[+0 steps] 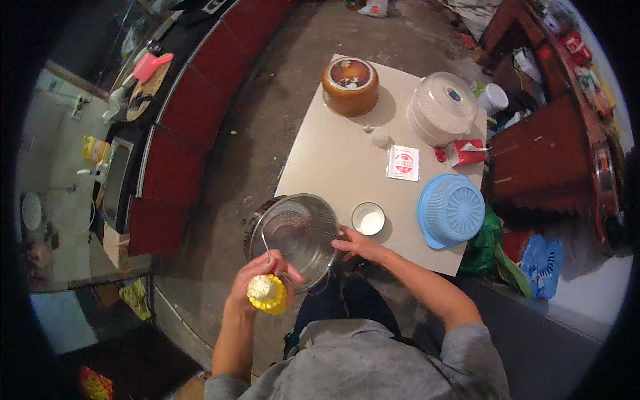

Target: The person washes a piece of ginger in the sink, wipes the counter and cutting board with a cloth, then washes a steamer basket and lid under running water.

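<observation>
A shiny metal pot [300, 235] with a thin wire handle hangs partly over the table's near left corner. My left hand [270, 277] is at its near left rim and holds a yellow corn cob [268, 294], its pale end towards the camera. Against the pot's right rim rest the fingers of my right hand [352, 245]; whether they grip the rim I cannot tell. Just right of the pot stands a small round bowl [368, 219] with white contents. A light blue plastic basket [457, 212] lies upside down on the table's right side.
The pale table [320, 175] also bears a brown round pot [351, 86], a white lidded container [442, 107], a red tissue box [466, 152] and a white printed packet [403, 163]. Red cabinets [185, 130] with a sink stand at left, a dark red cabinet [545, 160] at right.
</observation>
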A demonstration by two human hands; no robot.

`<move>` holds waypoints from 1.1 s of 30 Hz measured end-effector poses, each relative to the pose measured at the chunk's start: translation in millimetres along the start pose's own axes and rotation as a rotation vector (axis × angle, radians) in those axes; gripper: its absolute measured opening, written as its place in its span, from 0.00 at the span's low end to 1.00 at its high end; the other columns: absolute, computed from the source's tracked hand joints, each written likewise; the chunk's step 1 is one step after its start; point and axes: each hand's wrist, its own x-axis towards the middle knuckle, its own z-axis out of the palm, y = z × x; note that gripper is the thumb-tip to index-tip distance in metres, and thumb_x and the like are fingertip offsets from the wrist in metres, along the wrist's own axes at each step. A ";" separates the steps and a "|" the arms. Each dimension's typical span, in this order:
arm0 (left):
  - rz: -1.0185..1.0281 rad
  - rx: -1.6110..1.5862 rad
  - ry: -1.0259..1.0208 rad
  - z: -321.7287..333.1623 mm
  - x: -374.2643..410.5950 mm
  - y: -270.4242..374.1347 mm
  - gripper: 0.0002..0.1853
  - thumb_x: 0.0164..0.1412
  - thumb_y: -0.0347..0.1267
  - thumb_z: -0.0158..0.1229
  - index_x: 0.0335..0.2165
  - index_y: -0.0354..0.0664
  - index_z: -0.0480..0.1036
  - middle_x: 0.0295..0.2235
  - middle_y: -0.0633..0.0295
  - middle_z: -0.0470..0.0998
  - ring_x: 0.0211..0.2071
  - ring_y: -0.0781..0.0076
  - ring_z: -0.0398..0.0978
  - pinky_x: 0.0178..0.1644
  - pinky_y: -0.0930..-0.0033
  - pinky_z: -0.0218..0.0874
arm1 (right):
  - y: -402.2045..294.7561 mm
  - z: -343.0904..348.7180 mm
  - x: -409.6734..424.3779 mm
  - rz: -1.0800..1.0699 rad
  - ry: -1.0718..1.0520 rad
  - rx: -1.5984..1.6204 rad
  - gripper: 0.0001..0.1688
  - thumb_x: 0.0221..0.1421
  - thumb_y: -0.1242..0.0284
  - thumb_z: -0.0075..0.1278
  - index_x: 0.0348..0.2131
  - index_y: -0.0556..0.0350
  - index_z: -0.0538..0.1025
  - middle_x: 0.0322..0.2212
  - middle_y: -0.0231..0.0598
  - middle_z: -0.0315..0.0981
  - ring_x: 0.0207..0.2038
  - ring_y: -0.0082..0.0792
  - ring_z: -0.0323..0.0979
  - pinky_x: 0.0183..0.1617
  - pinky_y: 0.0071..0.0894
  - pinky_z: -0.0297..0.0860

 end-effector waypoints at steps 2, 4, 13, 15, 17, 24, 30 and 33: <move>0.010 -0.029 -0.026 -4.7 -5.7 -5.4 0.14 0.63 0.38 0.43 0.28 0.38 0.63 0.34 0.36 0.73 0.20 0.45 0.75 0.24 0.55 0.69 | 6.4 15.5 12.9 0.087 -0.079 0.099 0.39 0.49 0.62 0.55 0.55 0.64 0.60 0.46 0.43 0.66 0.39 0.31 0.70 0.36 0.26 0.69; 0.049 -0.051 0.024 -15.9 -13.2 -11.1 0.14 0.63 0.38 0.42 0.31 0.37 0.65 0.35 0.37 0.73 0.20 0.45 0.75 0.24 0.55 0.68 | 3.2 9.1 20.8 0.088 -0.044 -0.029 0.38 0.47 0.65 0.55 0.52 0.67 0.62 0.44 0.44 0.67 0.39 0.31 0.70 0.37 0.28 0.69; 0.386 -0.593 0.456 -113.0 -119.8 -29.6 0.26 0.62 0.48 0.39 0.42 0.36 0.69 0.40 0.45 0.74 0.32 0.50 0.75 0.37 0.52 0.68 | -64.8 47.5 48.5 -0.116 0.095 -0.333 0.32 0.42 0.66 0.50 0.49 0.59 0.65 0.30 0.42 0.72 0.25 0.31 0.71 0.19 0.29 0.68; 0.563 -0.753 0.532 -135.8 -144.0 -36.7 0.26 0.63 0.48 0.37 0.40 0.36 0.70 0.39 0.47 0.74 0.36 0.51 0.73 0.43 0.50 0.66 | -79.2 68.4 52.4 -0.038 0.079 -0.279 0.32 0.41 0.68 0.49 0.49 0.59 0.65 0.31 0.42 0.72 0.27 0.33 0.73 0.20 0.31 0.69; 0.627 -0.757 0.656 -148.0 -175.2 -28.1 0.28 0.62 0.50 0.37 0.40 0.35 0.69 0.38 0.47 0.74 0.42 0.48 0.70 0.49 0.47 0.61 | -78.9 90.7 65.5 -0.018 0.056 -0.242 0.27 0.40 0.67 0.48 0.42 0.61 0.67 0.28 0.41 0.72 0.23 0.35 0.72 0.17 0.30 0.67; 1.045 -0.749 0.422 -233.1 -307.2 -15.6 0.27 0.55 0.40 0.51 0.49 0.33 0.61 0.47 0.43 0.67 0.50 0.45 0.64 0.56 0.44 0.55 | -67.7 222.8 158.6 0.146 -0.064 -0.212 0.21 0.40 0.66 0.47 0.35 0.63 0.70 0.23 0.44 0.72 0.19 0.36 0.72 0.17 0.30 0.67; 1.113 -0.455 0.940 -325.8 -387.1 51.6 0.26 0.50 0.24 0.57 0.49 0.34 0.61 0.45 0.52 0.69 0.49 0.56 0.67 0.54 0.54 0.60 | -80.0 358.4 260.4 0.077 -0.152 -0.190 0.20 0.41 0.66 0.47 0.34 0.60 0.69 0.20 0.41 0.70 0.17 0.36 0.70 0.16 0.30 0.66; 1.089 -0.325 1.166 -380.3 -405.2 96.1 0.26 0.50 0.26 0.60 0.47 0.36 0.61 0.42 0.57 0.71 0.44 0.65 0.71 0.47 0.60 0.65 | -96.3 412.1 315.9 0.048 -0.167 -0.207 0.19 0.41 0.65 0.47 0.34 0.58 0.68 0.20 0.40 0.70 0.17 0.34 0.70 0.15 0.29 0.64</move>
